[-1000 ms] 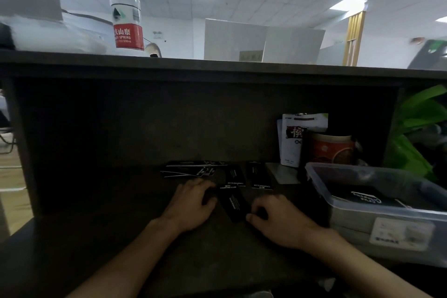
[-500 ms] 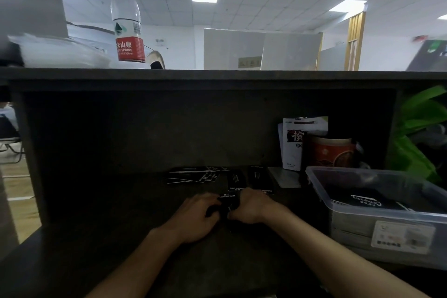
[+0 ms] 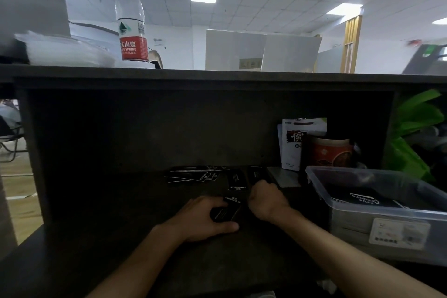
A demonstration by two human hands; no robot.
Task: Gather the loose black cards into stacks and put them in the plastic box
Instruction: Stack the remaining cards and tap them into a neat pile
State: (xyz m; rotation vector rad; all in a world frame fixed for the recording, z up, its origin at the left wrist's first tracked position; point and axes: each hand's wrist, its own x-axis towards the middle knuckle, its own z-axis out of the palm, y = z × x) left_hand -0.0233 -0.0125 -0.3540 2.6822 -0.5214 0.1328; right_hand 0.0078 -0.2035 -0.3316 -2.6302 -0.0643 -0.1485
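Small stack of black cards (image 3: 226, 211) on the dark desk (image 3: 108, 244), gripped in your left hand (image 3: 205, 219), your right hand (image 3: 266, 201) curled over loose cards (image 3: 235, 181) beyond, plastic box (image 3: 387, 205) at right.

The water bottle (image 3: 131, 19) label reads "SPRING 550ml"; a black card (image 3: 237, 181) reads "CAMPING CLUB".
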